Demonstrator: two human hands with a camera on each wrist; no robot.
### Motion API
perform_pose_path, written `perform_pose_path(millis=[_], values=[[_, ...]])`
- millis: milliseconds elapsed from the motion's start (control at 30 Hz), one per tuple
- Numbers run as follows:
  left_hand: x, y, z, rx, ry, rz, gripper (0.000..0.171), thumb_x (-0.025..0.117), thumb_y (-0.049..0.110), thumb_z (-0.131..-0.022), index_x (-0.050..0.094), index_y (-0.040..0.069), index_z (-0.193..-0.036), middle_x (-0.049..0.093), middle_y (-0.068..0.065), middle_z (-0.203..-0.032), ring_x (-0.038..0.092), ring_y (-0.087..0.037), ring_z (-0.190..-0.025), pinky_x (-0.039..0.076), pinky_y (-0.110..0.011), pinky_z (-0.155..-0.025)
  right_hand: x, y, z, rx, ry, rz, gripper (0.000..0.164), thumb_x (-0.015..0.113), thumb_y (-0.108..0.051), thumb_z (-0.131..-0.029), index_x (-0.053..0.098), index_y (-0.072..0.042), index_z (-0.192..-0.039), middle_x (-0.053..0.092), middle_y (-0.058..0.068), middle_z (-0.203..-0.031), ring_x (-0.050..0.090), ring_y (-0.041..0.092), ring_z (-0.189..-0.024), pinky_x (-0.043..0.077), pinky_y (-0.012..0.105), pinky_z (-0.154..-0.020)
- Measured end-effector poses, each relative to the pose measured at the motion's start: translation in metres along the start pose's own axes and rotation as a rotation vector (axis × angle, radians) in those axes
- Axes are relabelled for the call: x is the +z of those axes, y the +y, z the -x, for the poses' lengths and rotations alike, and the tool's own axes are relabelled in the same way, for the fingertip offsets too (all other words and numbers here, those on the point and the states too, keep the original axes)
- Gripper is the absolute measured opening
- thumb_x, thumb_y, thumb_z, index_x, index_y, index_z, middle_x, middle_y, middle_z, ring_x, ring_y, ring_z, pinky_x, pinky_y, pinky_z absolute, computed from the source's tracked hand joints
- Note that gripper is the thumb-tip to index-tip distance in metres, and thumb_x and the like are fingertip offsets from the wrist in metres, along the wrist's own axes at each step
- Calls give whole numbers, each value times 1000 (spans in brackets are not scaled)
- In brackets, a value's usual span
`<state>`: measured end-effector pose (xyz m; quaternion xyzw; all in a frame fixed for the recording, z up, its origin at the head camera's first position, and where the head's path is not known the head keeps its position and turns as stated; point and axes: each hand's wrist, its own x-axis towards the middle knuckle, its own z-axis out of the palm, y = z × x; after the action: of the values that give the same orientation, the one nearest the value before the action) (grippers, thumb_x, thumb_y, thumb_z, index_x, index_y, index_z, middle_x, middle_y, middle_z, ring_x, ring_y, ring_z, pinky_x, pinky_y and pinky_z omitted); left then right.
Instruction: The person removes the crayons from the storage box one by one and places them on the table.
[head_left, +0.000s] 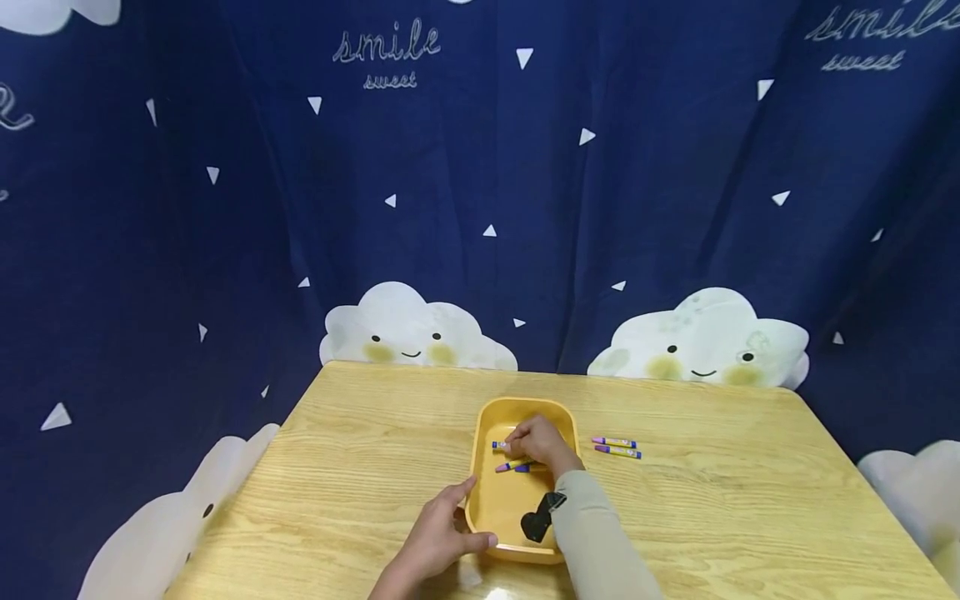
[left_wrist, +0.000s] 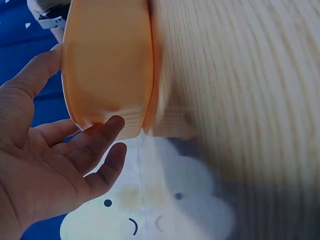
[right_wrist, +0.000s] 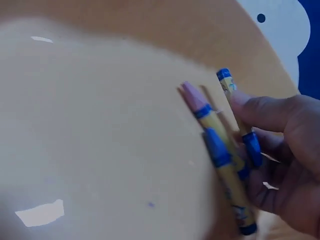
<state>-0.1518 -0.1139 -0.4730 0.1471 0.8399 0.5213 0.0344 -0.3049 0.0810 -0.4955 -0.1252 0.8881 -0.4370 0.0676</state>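
My right hand point(head_left: 538, 440) is inside the yellow plastic tray point(head_left: 525, 557). In the right wrist view its thumb and fingers pinch a dark-blue crayon point(right_wrist: 251, 146) with a yellow wrapper, its blue end cap pointing away from the hand. Beside it on the tray's floor lie a pink crayon point(right_wrist: 197, 99) and another blue crayon point(right_wrist: 218, 150), side by side. My left hand point(head_left: 438, 533) rests at the tray's near left corner, thumb at the near rim and a finger at the left rim. Its fingers are extended and spread against the tray's outer wall point(left_wrist: 107, 65).
Two more crayons, a pinkish one point(head_left: 613, 442) and a purple one point(head_left: 618, 452), lie on the wooden table point(head_left: 360, 450) right of the tray. A dark blue curtain point(head_left: 450, 167) with white clouds hangs behind the table. A black strap device point(head_left: 542, 518) is on the right wrist.
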Motion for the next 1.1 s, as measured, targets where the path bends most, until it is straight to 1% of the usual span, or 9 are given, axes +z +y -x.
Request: perform_pose_path(millis=[133,233,333,433,567,700,800,867,1100], values=[[1,-1,0,-2,2,-7,87,84,23,-68,39,-5,-137,50,-20,-123,59,-25,-88,49,-33,-73,-7,0,2,-34,-42,-28,4,74,-5,-76,73,-2,-79,65,2,-73,54,12,-64,46,26,-57],[1,-1,0,1,7,-9,87,84,23,-68,39,-6,-137,51,-20,-122,59,-25,-88,49,-31,-73,-12,-4,3,-57,-69,-66,4,71,-5,-78,72,-2,-80,65,1,-74,55,12,-67,46,26,-59],[1,-2,0,4,14,-17,87,84,24,-68,40,-6,-136,51,-20,-121,59,-25,-87,48,-30,-74,-18,-9,5,-94,-71,-97,3,70,-7,-80,71,-4,-80,63,-1,-75,54,13,-67,46,27,-59],[1,-2,0,1,18,-29,87,84,25,-67,40,-5,-136,51,-21,-122,59,-26,-89,48,-32,-76,-24,-16,7,-90,-56,-134,5,71,-10,-81,70,-6,-80,62,-1,-76,54,14,-68,47,29,-60],[1,-2,-1,-12,17,-29,88,84,26,-67,40,-5,-137,50,-21,-124,58,-27,-92,48,-33,-77,-28,-24,5,-64,-8,-137,4,73,-8,-79,71,-5,-81,63,1,-78,55,16,-69,47,28,-62],[1,-3,-2,-32,10,-6,89,84,25,-67,39,-4,-138,50,-21,-125,58,-27,-92,48,-30,-74,-31,-29,6,-94,51,-80,5,74,-7,-77,72,-5,-81,63,1,-82,55,15,-73,47,28,-66],[1,-3,-3,-38,5,2,89,84,25,-67,39,-5,-138,49,-21,-126,58,-27,-92,48,-29,-72,-33,-32,10,-129,84,-53,5,75,-7,-77,73,-7,-81,61,0,-85,54,15,-78,47,29,-70],[1,-4,-3,-39,5,0,88,84,25,-67,39,-5,-137,49,-21,-126,58,-27,-92,48,-29,-72,-34,-34,12,-140,94,-59,4,74,-7,-77,73,-7,-81,60,0,-84,53,16,-79,47,30,-72],[1,-3,-2,-47,8,7,88,84,25,-67,39,-4,-137,46,-22,-130,57,-29,-95,48,-32,-74,-35,-33,16,-169,117,-68,4,75,-6,-77,71,-7,-80,57,-1,-83,53,15,-77,47,30,-71]])
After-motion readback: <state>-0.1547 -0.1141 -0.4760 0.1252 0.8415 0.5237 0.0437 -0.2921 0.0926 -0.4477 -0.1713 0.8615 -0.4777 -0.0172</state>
